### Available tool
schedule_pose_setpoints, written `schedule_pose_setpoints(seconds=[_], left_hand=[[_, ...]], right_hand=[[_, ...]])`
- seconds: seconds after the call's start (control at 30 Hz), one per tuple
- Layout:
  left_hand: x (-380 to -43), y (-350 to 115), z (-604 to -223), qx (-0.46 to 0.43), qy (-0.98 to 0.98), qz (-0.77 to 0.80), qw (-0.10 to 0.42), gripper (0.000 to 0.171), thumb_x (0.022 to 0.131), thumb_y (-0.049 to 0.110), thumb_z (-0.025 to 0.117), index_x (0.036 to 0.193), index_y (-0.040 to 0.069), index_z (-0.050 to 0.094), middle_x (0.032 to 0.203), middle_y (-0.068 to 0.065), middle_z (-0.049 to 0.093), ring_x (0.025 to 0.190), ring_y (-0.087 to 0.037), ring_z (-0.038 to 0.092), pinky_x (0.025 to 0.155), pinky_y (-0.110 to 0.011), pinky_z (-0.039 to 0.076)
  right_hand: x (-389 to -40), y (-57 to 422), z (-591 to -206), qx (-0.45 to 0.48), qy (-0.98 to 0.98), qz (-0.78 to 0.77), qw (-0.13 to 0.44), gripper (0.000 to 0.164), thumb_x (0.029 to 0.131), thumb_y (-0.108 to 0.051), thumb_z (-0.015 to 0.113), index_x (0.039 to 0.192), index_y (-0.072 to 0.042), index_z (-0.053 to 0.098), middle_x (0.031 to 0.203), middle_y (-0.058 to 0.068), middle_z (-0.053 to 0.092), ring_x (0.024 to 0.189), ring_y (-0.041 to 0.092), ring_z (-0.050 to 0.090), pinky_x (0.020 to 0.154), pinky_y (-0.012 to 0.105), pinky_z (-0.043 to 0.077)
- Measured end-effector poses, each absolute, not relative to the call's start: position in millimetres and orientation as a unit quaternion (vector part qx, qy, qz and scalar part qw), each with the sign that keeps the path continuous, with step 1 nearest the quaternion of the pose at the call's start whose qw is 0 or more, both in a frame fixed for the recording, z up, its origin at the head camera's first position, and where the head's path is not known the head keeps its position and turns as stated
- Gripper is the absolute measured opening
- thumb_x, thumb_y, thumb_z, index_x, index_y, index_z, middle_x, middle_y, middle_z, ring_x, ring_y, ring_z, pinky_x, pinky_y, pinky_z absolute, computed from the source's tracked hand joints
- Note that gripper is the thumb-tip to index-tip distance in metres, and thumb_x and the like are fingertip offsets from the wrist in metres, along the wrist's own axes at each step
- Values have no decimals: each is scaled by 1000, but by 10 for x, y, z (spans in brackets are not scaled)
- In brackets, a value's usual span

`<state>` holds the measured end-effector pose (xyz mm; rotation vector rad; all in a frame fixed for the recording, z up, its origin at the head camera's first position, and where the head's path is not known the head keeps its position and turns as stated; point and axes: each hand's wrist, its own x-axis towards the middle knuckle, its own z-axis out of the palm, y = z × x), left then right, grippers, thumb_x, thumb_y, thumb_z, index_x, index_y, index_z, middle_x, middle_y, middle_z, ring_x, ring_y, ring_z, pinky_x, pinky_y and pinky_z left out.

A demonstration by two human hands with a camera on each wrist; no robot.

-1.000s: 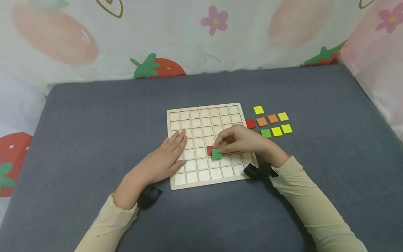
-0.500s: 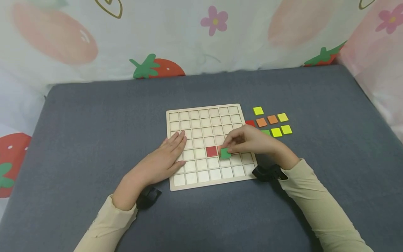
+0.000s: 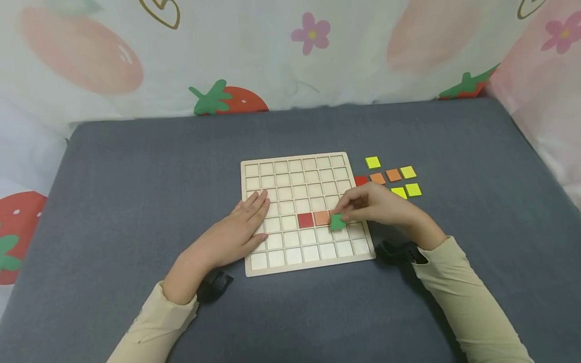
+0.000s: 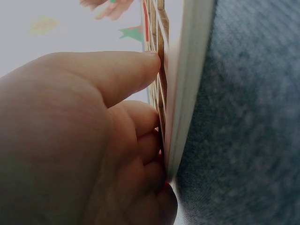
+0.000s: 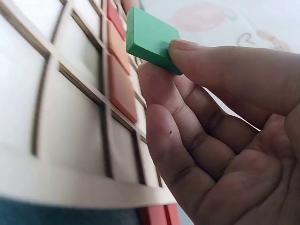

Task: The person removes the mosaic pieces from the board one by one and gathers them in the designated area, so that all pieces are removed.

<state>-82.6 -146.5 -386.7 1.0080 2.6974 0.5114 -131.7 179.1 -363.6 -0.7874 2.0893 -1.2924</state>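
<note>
A pale wooden grid board [image 3: 286, 251] lies on the table. My left hand [image 3: 231, 232] rests on its left edge with straight fingers; in the left wrist view the thumb [image 4: 126, 70] touches the grid near the rim. Over the right part of the board, my right hand [image 3: 374, 204] pinches a green square tile [image 3: 338, 222] between thumb and fingers. The right wrist view shows this green tile [image 5: 152, 37] tilted and raised above the cells. One row holds a red tile [image 3: 305, 220], an orange tile [image 3: 322, 218] and, beside it, a second orange tile [image 5: 123, 89], mostly hidden by the hand in the head view.
Right of the board lie loose tiles: several yellow ones, such as the yellow tile [image 3: 372, 162], two orange ones including the orange tile [image 3: 393, 175], and a red tile [image 3: 360, 181] at the board's edge. My right hand covers part of this group. A patterned curtain [image 3: 345, 65] hangs behind the table.
My right hand has moved right along the row with the green tile, uncovering the red tile and the first orange tile. My left hand stays in place.
</note>
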Motion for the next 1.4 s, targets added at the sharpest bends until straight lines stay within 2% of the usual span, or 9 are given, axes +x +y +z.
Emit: schedule_pose_setpoints(seconds=[0.17,0.47,1.0,1.4], left_hand=[[-824,-1478,-3884,341,916,175,114,64,99,25,47,147,-7,19,156,-19,9,143,-29,5,114,-44,12],[-828,-1462,-3894,345,915,176,108,64,99,25,48,146,-7,20,155,-19,10,143,-30,6,114,-45,12],[-825,-1472,-3861,340,917,172,117,65,98,25,49,146,-8,19,155,-20,10,143,-31,6,114,-45,13],[-837,-1468,-3881,343,917,172,113,65,99,26,48,146,-7,19,155,-19,10,143,-30,6,114,-45,12]], right_hand=[[-1317,1893,-3617,-283,786,-480,269,14,84,-4,70,98,-4,71,93,7,69,79,22,62,70,27,50],[-1352,2013,-3573,-292,785,-476,269,13,85,0,67,98,0,70,92,9,67,79,23,62,70,32,53],[-1373,2093,-3525,-279,806,-447,268,13,86,-1,66,98,-2,70,92,8,66,79,25,61,69,29,51],[-1373,2156,-3512,-250,806,-459,280,15,85,0,67,100,1,68,93,9,65,83,21,62,76,29,52]])
